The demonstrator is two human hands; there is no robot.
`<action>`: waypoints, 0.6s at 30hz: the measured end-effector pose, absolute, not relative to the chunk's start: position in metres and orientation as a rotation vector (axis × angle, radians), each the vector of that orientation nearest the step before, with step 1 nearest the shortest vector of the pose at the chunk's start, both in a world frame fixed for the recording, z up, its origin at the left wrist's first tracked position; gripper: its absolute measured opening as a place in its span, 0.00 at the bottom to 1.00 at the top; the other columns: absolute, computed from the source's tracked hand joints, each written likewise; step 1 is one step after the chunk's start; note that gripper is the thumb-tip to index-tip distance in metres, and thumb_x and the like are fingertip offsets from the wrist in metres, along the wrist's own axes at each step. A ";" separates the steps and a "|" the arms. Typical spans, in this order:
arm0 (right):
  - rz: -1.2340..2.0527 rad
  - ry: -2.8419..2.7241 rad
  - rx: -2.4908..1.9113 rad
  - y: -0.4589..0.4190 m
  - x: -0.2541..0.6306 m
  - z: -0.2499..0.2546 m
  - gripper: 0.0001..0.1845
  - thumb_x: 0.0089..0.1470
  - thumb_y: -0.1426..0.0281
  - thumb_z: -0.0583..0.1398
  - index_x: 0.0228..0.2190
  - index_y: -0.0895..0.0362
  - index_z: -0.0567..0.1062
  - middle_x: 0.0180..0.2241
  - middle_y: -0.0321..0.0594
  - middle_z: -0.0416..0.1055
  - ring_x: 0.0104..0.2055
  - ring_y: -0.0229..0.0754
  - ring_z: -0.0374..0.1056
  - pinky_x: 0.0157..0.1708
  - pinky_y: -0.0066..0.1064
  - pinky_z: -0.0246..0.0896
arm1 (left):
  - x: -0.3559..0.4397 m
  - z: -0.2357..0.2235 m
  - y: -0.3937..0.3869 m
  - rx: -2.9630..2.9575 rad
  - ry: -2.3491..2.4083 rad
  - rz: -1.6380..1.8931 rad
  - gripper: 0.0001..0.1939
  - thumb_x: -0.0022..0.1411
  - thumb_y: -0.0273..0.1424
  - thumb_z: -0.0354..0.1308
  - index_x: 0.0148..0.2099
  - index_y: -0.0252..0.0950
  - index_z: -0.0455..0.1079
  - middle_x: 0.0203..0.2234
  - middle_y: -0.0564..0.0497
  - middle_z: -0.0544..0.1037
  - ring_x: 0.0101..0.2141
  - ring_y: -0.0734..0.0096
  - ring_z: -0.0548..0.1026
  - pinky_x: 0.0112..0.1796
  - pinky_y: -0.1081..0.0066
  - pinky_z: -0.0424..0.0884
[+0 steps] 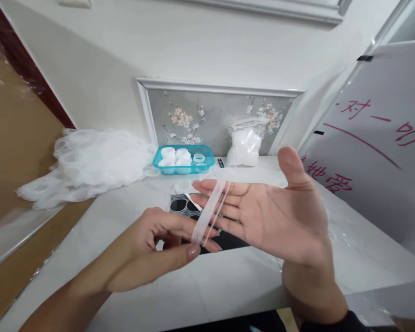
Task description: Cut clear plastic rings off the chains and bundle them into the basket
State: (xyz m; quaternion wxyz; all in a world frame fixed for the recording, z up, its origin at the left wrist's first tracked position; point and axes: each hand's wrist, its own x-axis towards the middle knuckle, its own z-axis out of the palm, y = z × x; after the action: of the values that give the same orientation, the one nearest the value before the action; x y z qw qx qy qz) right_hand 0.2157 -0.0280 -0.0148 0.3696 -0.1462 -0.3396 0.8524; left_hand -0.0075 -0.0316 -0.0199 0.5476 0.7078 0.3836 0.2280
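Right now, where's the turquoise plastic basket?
Head view, just left of centre: the turquoise basket stands between the white translucent heap and clear zip bag, before the flowered panel.

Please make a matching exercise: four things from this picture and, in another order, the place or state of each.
1. thin translucent white band
2. blue plastic basket
3. clear plastic bag with white contents
4. heap of translucent white pieces

A. before the right part of the grey floral panel
B. stretched between left hand and right hand
C. on the white table, far left
D. holding white round pieces

Pairs: 1-B; 2-D; 3-A; 4-C
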 end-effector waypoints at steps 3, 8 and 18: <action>2.165 -0.923 -0.403 -0.026 0.216 -0.015 0.40 0.53 0.44 0.53 0.55 0.63 0.67 0.60 0.50 0.62 0.67 0.50 0.49 0.65 0.43 0.44 | -0.007 -0.020 -0.031 1.619 0.908 0.531 0.12 0.57 0.34 0.62 0.43 0.38 0.80 0.36 0.47 0.82 0.17 0.82 0.64 0.14 0.83 0.57; 2.152 -0.956 -0.413 -0.020 0.213 -0.020 0.42 0.53 0.41 0.50 0.52 0.64 0.69 0.60 0.52 0.62 0.67 0.51 0.50 0.65 0.42 0.45 | -0.007 -0.018 -0.028 1.482 0.910 0.486 0.14 0.55 0.34 0.64 0.44 0.38 0.80 0.38 0.45 0.82 0.14 0.85 0.62 0.12 0.83 0.58; 2.216 -0.988 -0.505 -0.002 0.202 -0.030 0.39 0.55 0.42 0.48 0.49 0.61 0.72 0.54 0.49 0.70 0.64 0.53 0.56 0.61 0.46 0.52 | -0.003 -0.018 -0.025 1.375 0.921 0.562 0.12 0.55 0.35 0.65 0.41 0.38 0.80 0.40 0.45 0.81 0.10 0.90 0.59 0.11 0.82 0.50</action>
State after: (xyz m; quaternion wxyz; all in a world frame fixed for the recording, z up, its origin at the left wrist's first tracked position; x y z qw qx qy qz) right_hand 0.2017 -0.0024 -0.0304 0.3256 -0.1926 -0.3769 0.8455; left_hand -0.0032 -0.0250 -0.0185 0.6416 0.6034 0.4043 0.2468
